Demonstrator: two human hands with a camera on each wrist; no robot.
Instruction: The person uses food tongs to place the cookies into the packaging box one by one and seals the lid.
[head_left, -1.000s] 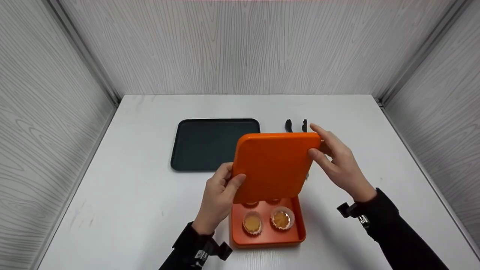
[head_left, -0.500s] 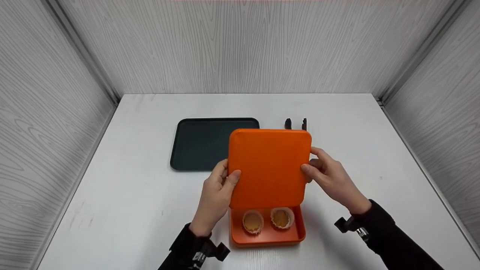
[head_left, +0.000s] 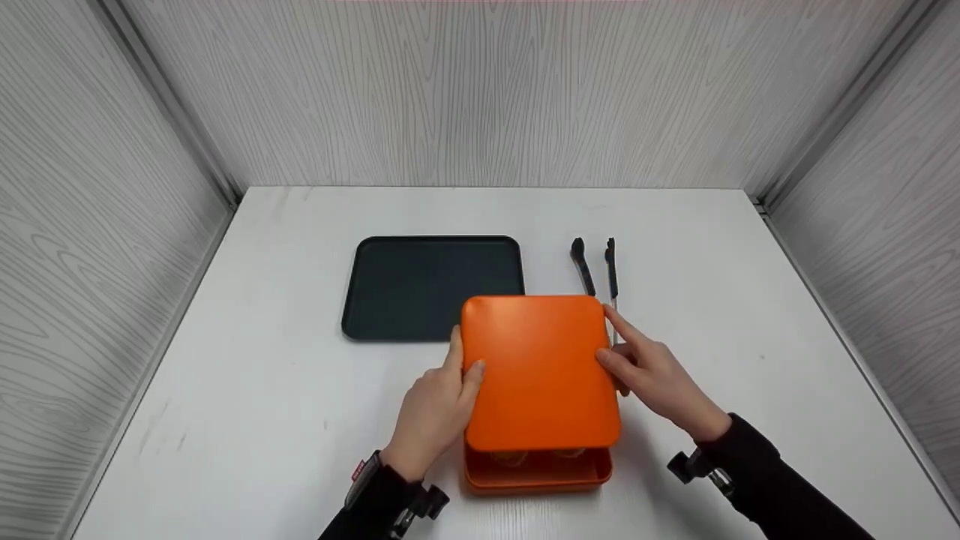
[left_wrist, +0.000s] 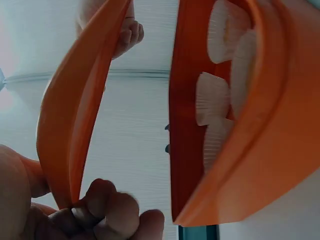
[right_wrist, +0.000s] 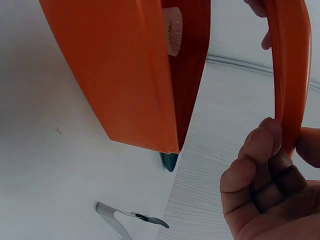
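An orange rectangular lid (head_left: 540,371) is held over an orange box (head_left: 536,480), covering most of it in the head view. The left hand (head_left: 431,412) grips the lid's left edge, thumb on top and fingers beneath. At the opposite edge the right hand (head_left: 660,375) pinches the lid, its index finger stretched along the side. A gap between lid and box shows in both wrist views. Inside the box stand several small cakes in white paper cups (left_wrist: 212,97). From the head only the front two cups peek out under the lid.
A dark green tray (head_left: 405,289) lies behind the box to the left, partly overlapped by the lid. Black-tipped metal tongs (head_left: 612,270) lie behind and right of the lid, partly hidden by it. Grey wood-grain panels (head_left: 480,90) border the white table (head_left: 225,360).
Both hands have brought the lid from a raised, tilted pose down closer over the box and toward the near side. Less of the cakes shows; more of the tongs does.
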